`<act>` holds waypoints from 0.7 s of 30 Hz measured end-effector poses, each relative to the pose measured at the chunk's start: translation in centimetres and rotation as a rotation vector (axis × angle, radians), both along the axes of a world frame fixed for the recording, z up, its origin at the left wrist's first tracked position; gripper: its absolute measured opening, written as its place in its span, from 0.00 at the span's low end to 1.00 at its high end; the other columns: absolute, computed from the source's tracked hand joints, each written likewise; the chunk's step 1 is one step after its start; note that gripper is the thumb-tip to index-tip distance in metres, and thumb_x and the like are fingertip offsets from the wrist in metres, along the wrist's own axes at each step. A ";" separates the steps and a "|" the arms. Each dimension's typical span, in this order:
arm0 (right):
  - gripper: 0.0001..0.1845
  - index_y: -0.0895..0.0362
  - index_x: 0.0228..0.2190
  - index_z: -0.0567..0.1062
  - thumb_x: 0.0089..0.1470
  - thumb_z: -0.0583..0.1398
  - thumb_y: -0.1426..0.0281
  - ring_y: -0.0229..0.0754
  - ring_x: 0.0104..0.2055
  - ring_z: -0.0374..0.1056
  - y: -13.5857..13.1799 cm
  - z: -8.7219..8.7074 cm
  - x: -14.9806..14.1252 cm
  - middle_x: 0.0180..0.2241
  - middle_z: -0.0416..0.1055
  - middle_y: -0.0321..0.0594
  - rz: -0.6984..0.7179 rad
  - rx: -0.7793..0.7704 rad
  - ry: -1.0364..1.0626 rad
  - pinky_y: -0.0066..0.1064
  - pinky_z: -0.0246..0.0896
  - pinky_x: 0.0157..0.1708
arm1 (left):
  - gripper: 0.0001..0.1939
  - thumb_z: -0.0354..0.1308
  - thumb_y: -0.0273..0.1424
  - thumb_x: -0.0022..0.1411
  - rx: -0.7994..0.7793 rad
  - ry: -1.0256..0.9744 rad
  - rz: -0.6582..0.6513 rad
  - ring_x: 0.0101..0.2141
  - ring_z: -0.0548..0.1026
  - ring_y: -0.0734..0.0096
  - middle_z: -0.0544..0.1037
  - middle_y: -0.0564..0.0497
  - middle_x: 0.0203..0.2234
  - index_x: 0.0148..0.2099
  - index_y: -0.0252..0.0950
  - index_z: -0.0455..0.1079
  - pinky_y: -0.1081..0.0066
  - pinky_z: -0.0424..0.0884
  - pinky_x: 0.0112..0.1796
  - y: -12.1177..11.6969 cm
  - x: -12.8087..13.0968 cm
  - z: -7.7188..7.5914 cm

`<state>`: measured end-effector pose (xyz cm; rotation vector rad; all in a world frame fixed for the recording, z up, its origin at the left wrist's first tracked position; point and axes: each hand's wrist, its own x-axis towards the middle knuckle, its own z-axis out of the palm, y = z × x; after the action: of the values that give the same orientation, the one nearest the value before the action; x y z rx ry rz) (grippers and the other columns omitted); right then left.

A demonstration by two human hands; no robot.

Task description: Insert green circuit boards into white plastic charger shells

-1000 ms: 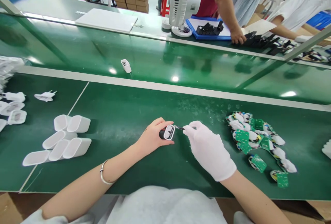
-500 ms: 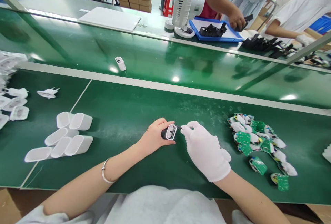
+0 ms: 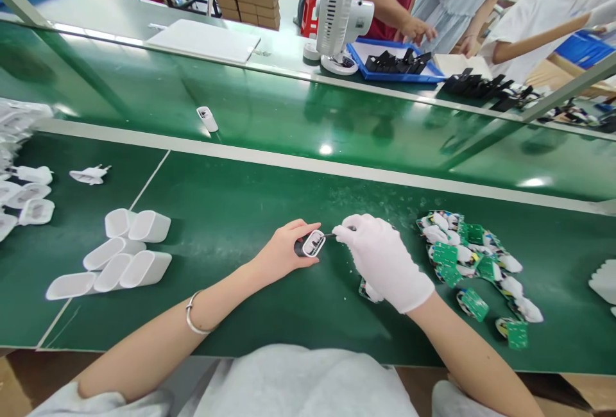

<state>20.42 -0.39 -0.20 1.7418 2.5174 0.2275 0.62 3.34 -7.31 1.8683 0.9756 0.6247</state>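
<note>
My bare left hand (image 3: 278, 254) is wrapped round a small oval housing (image 3: 315, 244), which has a white rim and a dark part beside my palm. Dark pieces show inside its mouth, which faces right. In a white glove, my right hand (image 3: 382, 260) pinches a thin dark tool (image 3: 330, 235) whose tip reaches the housing's upper right rim. Whether it is a screwdriver or tweezers is hidden by the fingers. Partly under the glove lies a circuit board (image 3: 369, 291) with a white part on it.
To the left stand several white empty shells (image 3: 149, 269), with white plug pieces (image 3: 90, 175) beyond them. A pile of green circuit boards (image 3: 469, 250) lies at right. One white housing (image 3: 207, 119) sits on the green belt (image 3: 269, 109). Across it are a fan (image 3: 337, 6) and co-workers.
My right hand has lifted and tilted, uncovering the circuit board below it. Both hands shifted slightly. On the belt the white housing moved left. A co-worker's hand has let go of a black part.
</note>
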 end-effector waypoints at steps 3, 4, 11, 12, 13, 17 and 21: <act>0.14 0.52 0.40 0.76 0.61 0.51 0.71 0.41 0.35 0.66 0.5 0.1 1.2 0.40 0.72 0.42 -0.248 -0.119 0.025 0.30 0.50 0.28 | 0.32 0.67 0.27 0.48 -0.013 0.038 -0.025 0.36 0.72 0.68 0.71 0.50 0.39 0.57 0.39 0.65 0.66 0.72 0.43 0.2 0.0 0.0; 0.15 0.52 0.40 0.76 0.62 0.50 0.70 0.41 0.35 0.68 0.6 0.0 1.7 0.39 0.72 0.43 -0.330 -0.168 0.023 0.30 0.52 0.28 | 0.36 0.68 0.27 0.48 -0.022 0.061 -0.045 0.37 0.72 0.67 0.71 0.49 0.40 0.59 0.40 0.63 0.64 0.72 0.43 0.3 0.0 0.2; 0.22 0.52 0.56 0.66 0.60 0.55 0.64 0.48 0.53 0.64 0.7 -2.0 0.7 0.58 0.61 0.48 0.092 -0.175 0.290 0.38 0.62 0.48 | 0.38 0.65 0.31 0.53 0.137 0.560 0.003 0.61 0.55 0.52 0.58 0.46 0.62 0.64 0.45 0.55 0.52 0.56 0.58 -0.8 -4.3 5.4; 0.21 0.50 0.55 0.66 0.60 0.55 0.65 0.46 0.54 0.64 0.7 -2.2 0.1 0.59 0.59 0.46 0.220 -0.201 0.338 0.37 0.63 0.48 | 0.36 0.64 0.33 0.55 0.172 0.673 0.112 0.62 0.51 0.49 0.57 0.45 0.63 0.64 0.43 0.56 0.49 0.54 0.59 -1.2 -5.4 6.1; 0.19 0.48 0.53 0.68 0.60 0.55 0.66 0.43 0.51 0.66 0.6 -2.3 -0.4 0.59 0.60 0.44 0.324 -0.245 0.374 0.35 0.64 0.46 | 0.35 0.62 0.35 0.57 0.193 0.780 0.249 0.63 0.49 0.46 0.55 0.43 0.63 0.64 0.40 0.56 0.47 0.53 0.58 -1.6 -6.5 6.7; 0.16 0.49 0.40 0.74 0.64 0.47 0.68 0.35 0.36 0.68 2.3 -2.6 -1.5 0.42 0.71 0.35 0.460 -0.403 0.496 0.27 0.63 0.36 | 0.39 0.56 0.42 0.61 0.196 1.073 0.860 0.61 0.49 0.35 0.50 0.30 0.63 0.66 0.26 0.49 0.44 0.51 0.57 -2.2 -10.5 7.0; 0.21 0.54 0.33 0.74 0.64 0.44 0.65 0.38 0.33 0.66 8.5 -1.8 -0.2 0.32 0.70 0.38 0.229 -0.199 0.569 0.29 0.60 0.36 | 0.40 0.54 0.45 0.61 0.059 1.091 1.092 0.59 0.54 0.34 0.52 0.26 0.61 0.65 0.22 0.48 0.41 0.49 0.57 -1.2 -13.5 6.3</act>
<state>20.20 8.07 -1.99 1.6095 2.9844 -0.5720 -12.86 2.12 -1.04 1.5355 2.7711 0.1360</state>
